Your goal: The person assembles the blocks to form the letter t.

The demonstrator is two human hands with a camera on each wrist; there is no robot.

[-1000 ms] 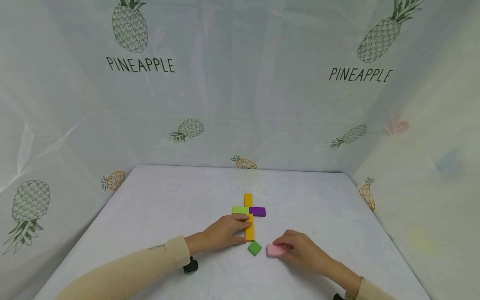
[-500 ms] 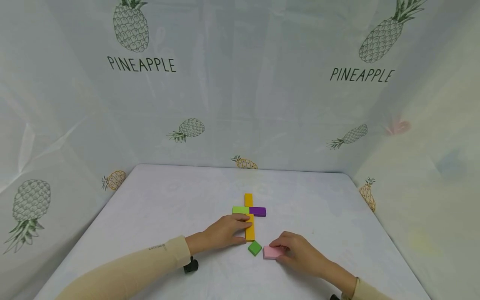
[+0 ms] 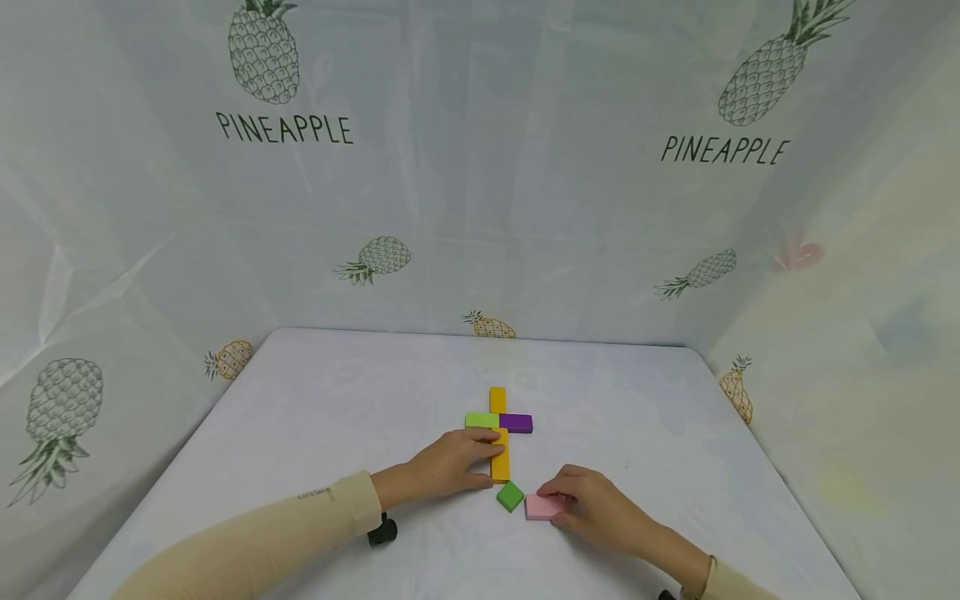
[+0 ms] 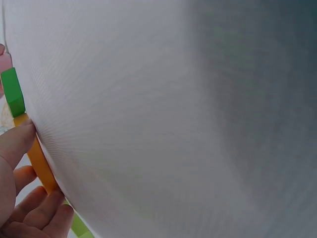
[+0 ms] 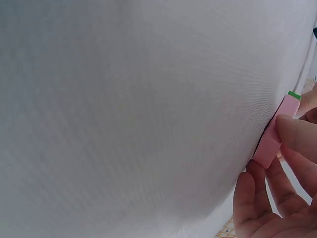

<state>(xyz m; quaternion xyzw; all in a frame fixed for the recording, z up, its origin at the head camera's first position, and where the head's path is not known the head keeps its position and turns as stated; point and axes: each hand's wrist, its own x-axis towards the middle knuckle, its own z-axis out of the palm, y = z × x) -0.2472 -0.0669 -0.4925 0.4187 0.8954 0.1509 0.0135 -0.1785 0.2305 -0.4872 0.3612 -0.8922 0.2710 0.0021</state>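
My left hand (image 3: 448,463) holds the near orange block (image 3: 500,467), thumb by its near end and fingers towards its far end. Beyond that block, a lime green block (image 3: 482,420) and a purple block (image 3: 517,423) lie end to end across the line. A second orange block (image 3: 497,400) points away behind them. At the near orange block's foot sits a green block (image 3: 510,497), turned cornerwise. My right hand (image 3: 600,504) pinches a pink block (image 3: 540,507) flat on the table, just right of the green one. The right wrist view shows thumb and fingers on the pink block (image 5: 271,141).
All the blocks lie on a white-covered table (image 3: 360,375). Behind it and along both sides hangs a pale curtain (image 3: 495,208) printed with pineapples. A black wrist device (image 3: 382,531) hangs under the left sleeve.
My right hand has slid the pink block a little left and nearer to me, close beside the green block. The left hand and the other blocks have stayed in place.
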